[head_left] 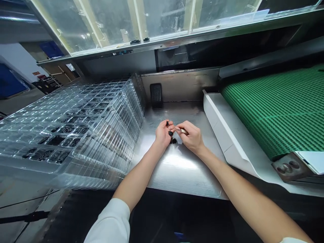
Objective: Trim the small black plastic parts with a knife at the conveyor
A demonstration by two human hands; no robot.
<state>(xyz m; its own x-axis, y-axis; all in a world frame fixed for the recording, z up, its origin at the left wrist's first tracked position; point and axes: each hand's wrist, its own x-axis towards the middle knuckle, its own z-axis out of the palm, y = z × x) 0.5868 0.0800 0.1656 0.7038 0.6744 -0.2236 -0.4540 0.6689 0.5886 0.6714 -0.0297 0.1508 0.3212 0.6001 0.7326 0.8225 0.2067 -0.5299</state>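
Observation:
My left hand [162, 133] and my right hand [192, 136] meet over the middle of a steel worktop [177, 165]. The left fingers are curled round small black parts [170, 133], one at the fingertips and one lower by the palm. My right hand is closed in a pinch on a thin pale tool [182, 130] whose tip points at those parts. Another small black part [174, 141] lies on the steel just under the hands.
A tall stack of clear plastic trays [76, 135] stands at the left, with black parts in some pockets of the top tray. A green conveyor belt [278, 108] runs at the right behind a white guard [227, 135]. A black ribbed block [156, 94] leans at the back wall.

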